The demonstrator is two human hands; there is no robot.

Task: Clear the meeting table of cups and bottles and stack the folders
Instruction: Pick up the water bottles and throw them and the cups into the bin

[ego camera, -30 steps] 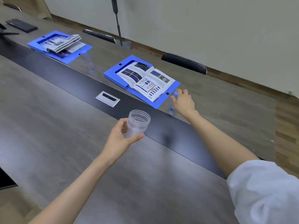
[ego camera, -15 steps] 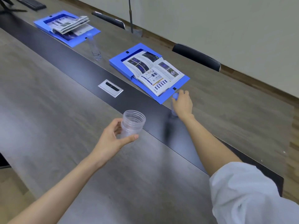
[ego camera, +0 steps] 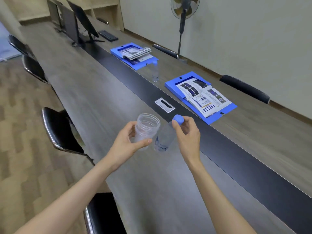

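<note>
Left hand (ego camera: 125, 146) grips the cup (ego camera: 146, 127); right hand (ego camera: 189, 137) pinches the bottle (ego camera: 164, 139) by its cap, body slanting down from those fingers toward the cup (second bottle (ego camera: 155, 71) stands well beyond both)

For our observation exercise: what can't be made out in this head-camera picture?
Head view:
- Water level in the clear plastic blue-capped bottle, right hand: transparent, blurred.
- Count of clear plastic cups, left hand: walls overlap.
- Print in the nearer open magazine: too small.
- Black chair: cut by bottom edge.
</note>
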